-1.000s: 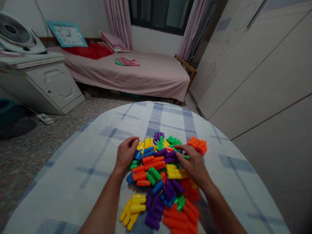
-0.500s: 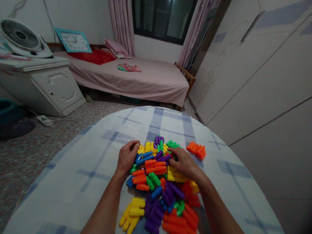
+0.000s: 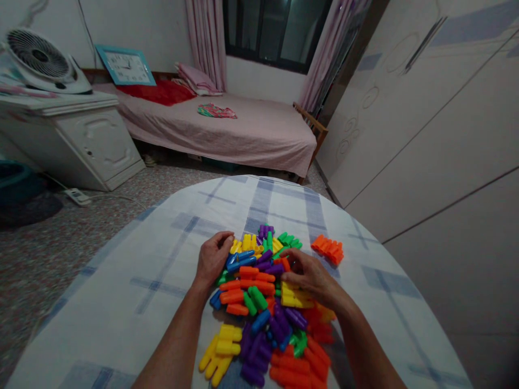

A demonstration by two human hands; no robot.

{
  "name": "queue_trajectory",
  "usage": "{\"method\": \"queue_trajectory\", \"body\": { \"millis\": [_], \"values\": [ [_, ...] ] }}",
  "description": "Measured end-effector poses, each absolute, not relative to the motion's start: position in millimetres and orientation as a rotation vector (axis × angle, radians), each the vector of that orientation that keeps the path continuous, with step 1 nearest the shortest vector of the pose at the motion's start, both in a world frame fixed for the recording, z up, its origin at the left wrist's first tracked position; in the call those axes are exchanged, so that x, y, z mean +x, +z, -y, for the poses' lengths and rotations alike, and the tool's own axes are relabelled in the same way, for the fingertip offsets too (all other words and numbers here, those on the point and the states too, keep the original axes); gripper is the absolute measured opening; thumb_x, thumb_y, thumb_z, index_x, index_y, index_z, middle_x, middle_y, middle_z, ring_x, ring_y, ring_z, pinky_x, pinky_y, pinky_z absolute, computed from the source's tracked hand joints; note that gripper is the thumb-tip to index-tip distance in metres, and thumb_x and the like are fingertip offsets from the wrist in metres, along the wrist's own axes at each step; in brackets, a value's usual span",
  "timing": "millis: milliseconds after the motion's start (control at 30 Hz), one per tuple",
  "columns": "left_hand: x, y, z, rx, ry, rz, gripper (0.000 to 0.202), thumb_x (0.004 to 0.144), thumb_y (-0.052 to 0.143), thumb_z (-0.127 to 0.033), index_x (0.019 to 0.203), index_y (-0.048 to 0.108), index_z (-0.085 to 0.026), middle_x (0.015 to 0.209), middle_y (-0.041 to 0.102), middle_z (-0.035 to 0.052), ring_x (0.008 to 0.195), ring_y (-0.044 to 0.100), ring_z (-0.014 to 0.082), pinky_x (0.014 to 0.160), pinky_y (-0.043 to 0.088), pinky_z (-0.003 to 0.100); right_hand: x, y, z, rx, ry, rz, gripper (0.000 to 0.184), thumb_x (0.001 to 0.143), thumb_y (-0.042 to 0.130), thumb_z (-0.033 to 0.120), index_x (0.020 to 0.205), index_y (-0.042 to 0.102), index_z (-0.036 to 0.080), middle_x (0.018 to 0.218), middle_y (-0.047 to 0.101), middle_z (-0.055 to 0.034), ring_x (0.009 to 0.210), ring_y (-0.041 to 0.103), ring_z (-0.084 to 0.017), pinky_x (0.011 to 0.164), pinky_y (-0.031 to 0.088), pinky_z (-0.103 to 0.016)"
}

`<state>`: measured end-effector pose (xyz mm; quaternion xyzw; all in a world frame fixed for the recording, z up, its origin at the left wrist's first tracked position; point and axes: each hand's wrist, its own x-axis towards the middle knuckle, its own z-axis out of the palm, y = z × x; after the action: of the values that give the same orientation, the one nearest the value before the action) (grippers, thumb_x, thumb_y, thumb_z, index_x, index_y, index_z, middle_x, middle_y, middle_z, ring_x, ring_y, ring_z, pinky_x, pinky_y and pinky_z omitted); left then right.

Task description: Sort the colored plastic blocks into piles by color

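Far left: your left hand lies against the heap's edge, thumb and fingers near one another beside the small yellow pieces; cannot tell whether anything is pinched there. Nearer you, yellow finger-shaped pieces sit on the checked tablecloth. Judged light and stiff, probably hollow plastic; take them across a flat side, since rounded tips would likely roll away.

Middle: blue pieces lie above orange ones, with a green pair on top. The gloss suggests slippery faces; a soft pinch on two opposite sides should do, and breakage seems unlikely. Purple pieces pile below; lift from the top, or neighbours may slide.

Right: your right hand arches with thumb and fingers parted around a small orange piece, above a yellow block. The fingers mask the contact, so firm hold or mere touch is uncertain. Beyond, an orange cluster sits apart; grasp it across its ribbed width.
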<state>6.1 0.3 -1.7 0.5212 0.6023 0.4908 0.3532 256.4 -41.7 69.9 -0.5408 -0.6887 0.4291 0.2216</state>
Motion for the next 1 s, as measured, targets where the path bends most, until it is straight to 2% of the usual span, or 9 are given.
{"method": "queue_trajectory", "body": {
  "millis": [100,233,333,433,567,633,733,867,1000],
  "values": [
    [6,-1,0,1.358,1.264,-1.564,0.037,0.079,0.056,-0.045,0.097,0.069,-0.016,0.091,0.071,0.0068,0.083,0.064,0.0202,0.074,0.049,0.029,262,73,43,-1.456,1.201,1.917,0.029,0.077,0.058,0.026,0.106,0.057,0.023,0.069,0.048,0.0062,0.058,0.044,-0.009,0.050,0.034,-0.019],
    [6,0,0,1.352,1.263,-1.554,0.037,0.079,0.056,-0.045,0.097,0.069,-0.016,0.092,0.072,0.0071,0.084,0.065,0.0207,0.075,0.049,0.029,272,78,42,-1.475,1.014,1.899,0.025,0.076,0.058,0.025,0.101,0.057,0.021,0.069,0.048,0.0056,0.061,0.045,-0.010,0.053,0.036,-0.021],
    [6,-1,0,1.341,1.265,-1.547,0.037,0.078,0.057,-0.045,0.097,0.069,-0.015,0.092,0.072,0.0073,0.085,0.065,0.0210,0.076,0.049,0.029,285,79,41,-1.472,1.045,1.756,0.029,0.077,0.057,0.029,0.104,0.054,0.021,0.066,0.045,0.0069,0.057,0.044,-0.010,0.052,0.035,-0.021],
    [6,-3,-1,1.324,1.278,-1.532,0.037,0.078,0.058,-0.045,0.097,0.069,-0.015,0.092,0.072,0.0074,0.085,0.065,0.0209,0.076,0.049,0.029,298,81,38,-1.475,1.012,1.740,0.033,0.077,0.057,0.032,0.108,0.053,0.022,0.067,0.049,0.0058,0.058,0.048,-0.011,0.053,0.038,-0.022],
    [6,-4,-1,1.306,1.279,-1.520,0.037,0.077,0.059,-0.046,0.097,0.069,-0.016,0.092,0.072,0.0069,0.085,0.065,0.0209,0.076,0.049,0.029,314,82,22,-1.621,0.502,1.774,0.032,0.079,0.052,0.029,0.109,0.055,0.020,0.082,0.061,-0.0011,0.069,0.056,-0.015,0.065,0.045,-0.028],
    [5,-4,-1,1.311,1.274,-1.528,0.038,0.077,0.059,-0.046,0.097,0.069,-0.016,0.092,0.072,0.0070,0.085,0.065,0.0211,0.076,0.049,0.029,322,79,9,-1.706,0.182,1.806,0.033,0.079,0.048,0.024,0.111,0.055,0.019,0.094,0.061,-0.0055,0.076,0.057,-0.017,0.071,0.045,-0.031],
    [5,-2,-1,1.325,1.271,-1.543,0.038,0.077,0.059,-0.047,0.097,0.069,-0.016,0.091,0.072,0.0070,0.085,0.065,0.0212,0.076,0.049,0.030,330,67,-8,-1.853,-0.125,1.939,0.036,0.082,0.043,0.018,0.114,0.056,0.019,0.103,0.060,-0.0099,0.080,0.057,-0.019,0.070,0.043,-0.032],
    [6,0,-1,1.345,1.260,-1.546,0.039,0.077,0.057,-0.047,0.097,0.069,-0.016,0.092,0.072,0.0077,0.085,0.065,0.0214,0.077,0.049,0.030,333,47,-18,-1.919,-0.139,2.168,0.026,0.087,0.043,0.024,0.105,0.062,0.022,0.105,0.062,-0.0096,0.092,0.057,-0.023,0.071,0.040,-0.032],
    [6,0,-1,1.339,1.269,-1.552,0.039,0.076,0.058,-0.048,0.095,0.070,-0.016,0.092,0.072,0.0076,0.085,0.065,0.0217,0.077,0.049,0.031,334,35,-14,-1.867,-0.077,2.164,0.025,0.090,0.044,0.031,0.103,0.063,0.023,0.110,0.063,-0.0074,0.103,0.055,-0.024,0.083,0.040,-0.038]
  ]
}}
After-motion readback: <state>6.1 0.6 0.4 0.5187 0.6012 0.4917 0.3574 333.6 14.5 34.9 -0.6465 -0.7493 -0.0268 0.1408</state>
